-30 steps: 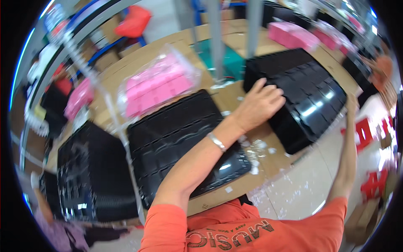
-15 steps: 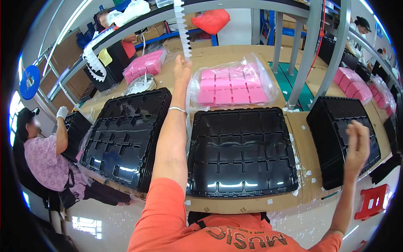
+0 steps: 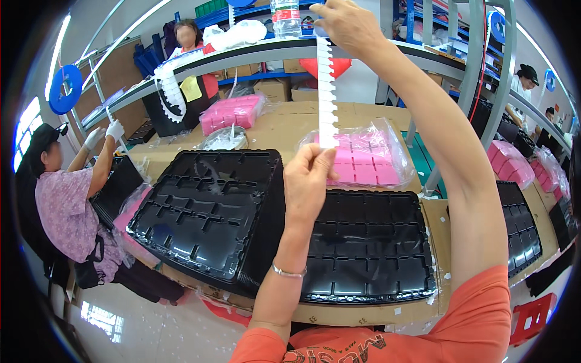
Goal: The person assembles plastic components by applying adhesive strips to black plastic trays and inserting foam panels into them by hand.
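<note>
Our left hand pinches the lower end of the white notched strip, upright before the bagged pink blocks; whether our right hand grips its top, we cannot tell. None lies on the middle black tray.

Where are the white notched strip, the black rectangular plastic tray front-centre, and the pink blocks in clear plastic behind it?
White notched strip [image 3: 325,91]: head view, middle of its length.
Black rectangular plastic tray [image 3: 370,247]: head view, centre of top face.
Pink blocks in clear plastic [image 3: 365,173]: head view, front row.
</note>
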{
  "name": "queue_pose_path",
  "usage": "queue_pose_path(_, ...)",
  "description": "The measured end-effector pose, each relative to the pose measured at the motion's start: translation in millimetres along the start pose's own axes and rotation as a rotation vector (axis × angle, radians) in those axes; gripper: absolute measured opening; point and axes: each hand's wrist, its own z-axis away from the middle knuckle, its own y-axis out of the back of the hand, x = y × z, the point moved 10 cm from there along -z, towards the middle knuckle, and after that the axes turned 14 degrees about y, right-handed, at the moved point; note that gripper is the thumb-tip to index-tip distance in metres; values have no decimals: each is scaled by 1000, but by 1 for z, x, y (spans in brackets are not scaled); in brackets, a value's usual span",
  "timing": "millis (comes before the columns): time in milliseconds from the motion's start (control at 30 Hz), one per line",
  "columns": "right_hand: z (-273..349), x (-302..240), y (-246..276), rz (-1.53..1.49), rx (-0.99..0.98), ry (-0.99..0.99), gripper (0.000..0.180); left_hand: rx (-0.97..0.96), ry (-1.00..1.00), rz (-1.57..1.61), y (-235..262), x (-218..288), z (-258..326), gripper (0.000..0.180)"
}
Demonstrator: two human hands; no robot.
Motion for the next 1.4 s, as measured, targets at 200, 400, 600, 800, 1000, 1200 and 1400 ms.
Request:
queue_pose_path(200, 34, 21, -29, 201, -180, 292, 15, 18, 65, 199, 42, 27, 67, 11)
queue_pose_path(400, 102, 102, 8, 456, -461, -205, 16, 188, 157, 138, 89, 14, 106, 10)
queue_pose_path(600, 49, 8, 19, 122, 16, 206, 15, 215, 186, 127, 101, -4, 125, 12)
queue_pose_path(800, 100, 68, -13, 289, -374, 114, 8, 157, 279, 74, 105, -7, 160, 11)
queue_pose_path(1000, 114, 30, 65, 99, 10, -109, 12, 77, 443, -47, 86, -52, 159, 9)
queue_pose_path(1200, 218, -218, 50, -1474, -518, -1149, 29, 58, 431, 104, 83, -92, 149, 13)
queue_pose_path(1400, 225, -303, 53, -1761, -671, -1349, 30, 87, 281, -124, 72, -93, 148, 15)
